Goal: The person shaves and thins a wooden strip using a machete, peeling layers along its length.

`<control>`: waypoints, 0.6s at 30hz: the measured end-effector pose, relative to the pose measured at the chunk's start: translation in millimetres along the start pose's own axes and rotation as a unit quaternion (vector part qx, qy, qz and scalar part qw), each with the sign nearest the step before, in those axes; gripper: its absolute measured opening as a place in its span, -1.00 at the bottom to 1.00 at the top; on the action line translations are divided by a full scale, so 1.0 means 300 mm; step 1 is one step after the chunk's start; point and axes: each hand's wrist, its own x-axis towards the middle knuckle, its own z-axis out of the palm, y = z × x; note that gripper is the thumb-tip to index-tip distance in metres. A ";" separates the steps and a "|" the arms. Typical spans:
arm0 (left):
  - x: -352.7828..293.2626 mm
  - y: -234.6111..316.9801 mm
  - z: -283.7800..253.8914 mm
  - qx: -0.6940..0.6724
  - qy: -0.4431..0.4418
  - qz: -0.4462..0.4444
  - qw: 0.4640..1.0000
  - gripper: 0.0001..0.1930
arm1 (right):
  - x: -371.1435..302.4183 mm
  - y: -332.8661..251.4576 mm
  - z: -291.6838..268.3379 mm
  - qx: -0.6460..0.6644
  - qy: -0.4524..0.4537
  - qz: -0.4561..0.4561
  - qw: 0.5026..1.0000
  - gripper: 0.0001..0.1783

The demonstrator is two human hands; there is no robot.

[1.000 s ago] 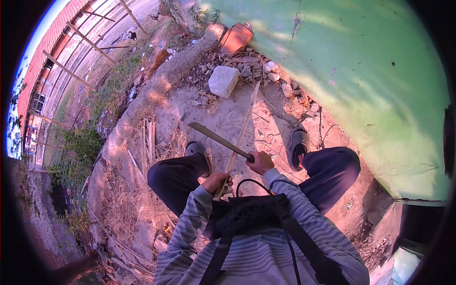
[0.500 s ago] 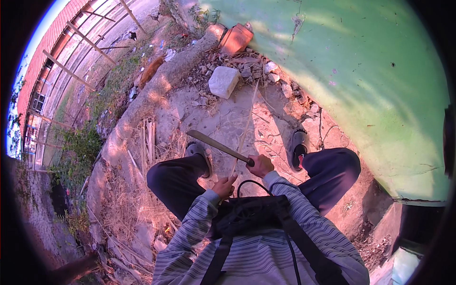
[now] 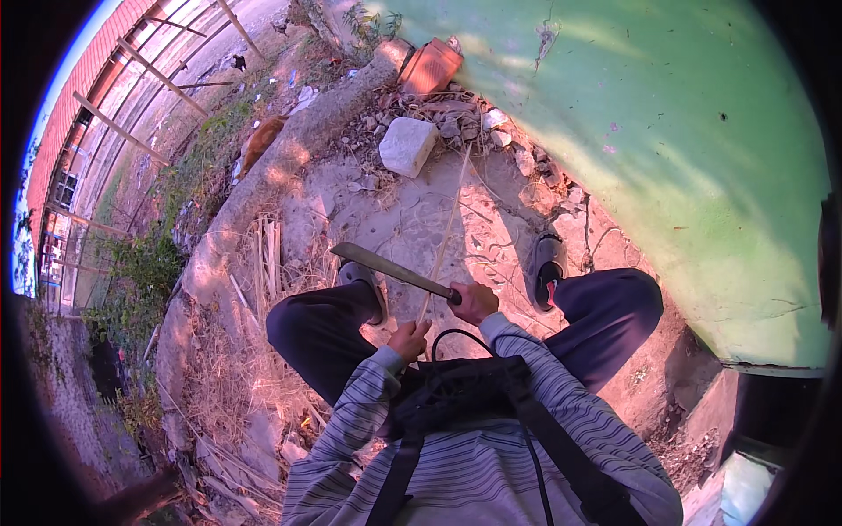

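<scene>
My right hand (image 3: 475, 303) is closed round the dark handle of a machete (image 3: 386, 266). Its long blade points away to the left, above the ground between my feet, and passes over a long, thin, pale strip (image 3: 451, 226), which looks like split bamboo or cane. The strip's near end is in my left hand (image 3: 409, 341), whose fingers are closed on it close to my lap. From there it runs forward toward the rubble. Whether the blade touches the strip, I cannot tell.
Ahead lie a whitish stone block (image 3: 408, 147), broken rubble and an orange clay piece (image 3: 431, 67). A green wall (image 3: 649, 149) rises on the right. Several split sticks (image 3: 266, 254) and dry straw are at the left, inside a low curved ledge (image 3: 254, 184). A brown animal (image 3: 261, 140) lies beyond it.
The whole view has shifted slightly. The machete's tip has swung a little left and toward me. Both hands keep their holds on the machete and the strip.
</scene>
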 end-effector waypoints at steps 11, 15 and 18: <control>0.012 -0.081 0.017 0.053 0.013 0.052 0.997 -0.46 | 0.009 0.010 0.001 -0.014 0.002 -0.011 1.000 -0.73; 0.024 -0.053 0.024 0.066 0.013 -0.014 0.998 -0.50 | -0.014 0.023 0.013 0.013 -0.016 -0.006 1.000 -0.69; 0.032 -0.079 0.021 0.065 0.014 0.036 0.997 -0.42 | -0.021 0.002 -0.003 -0.031 -0.047 -0.031 0.998 -0.71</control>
